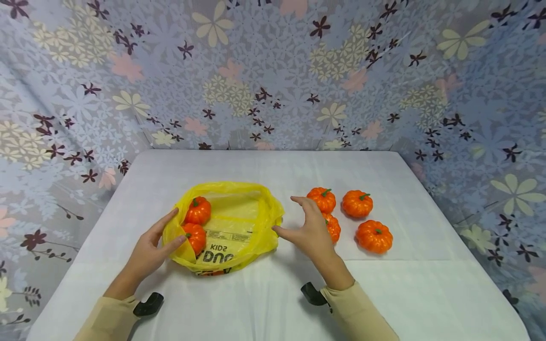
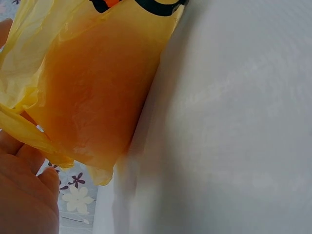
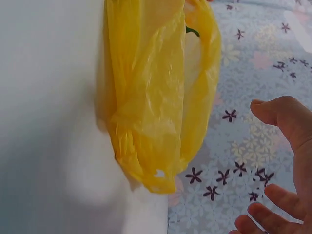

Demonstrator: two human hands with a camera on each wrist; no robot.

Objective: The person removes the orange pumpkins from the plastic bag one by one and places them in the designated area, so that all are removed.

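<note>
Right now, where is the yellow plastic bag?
In the head view, the yellow plastic bag sits mostly left of centre on the white-covered table, between the left hand and the right hand; four orange pumpkins lie farther right.

Bag [image 1: 265, 227] yellow, print [image 1: 218, 247] black; pumpkins [image 1: 374, 237] orange, stems [image 1: 378, 231] green; table [image 1: 273, 166] white; sleeves [image 1: 360, 312] beige; cloth [image 1: 273, 61] blue-grey with cream, pink and dark, perhaps maroon, flowers [image 1: 319, 27].

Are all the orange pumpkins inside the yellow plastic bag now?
No, four orange pumpkins sit on the white tabletop, to the right of the yellow plastic bag.
</note>
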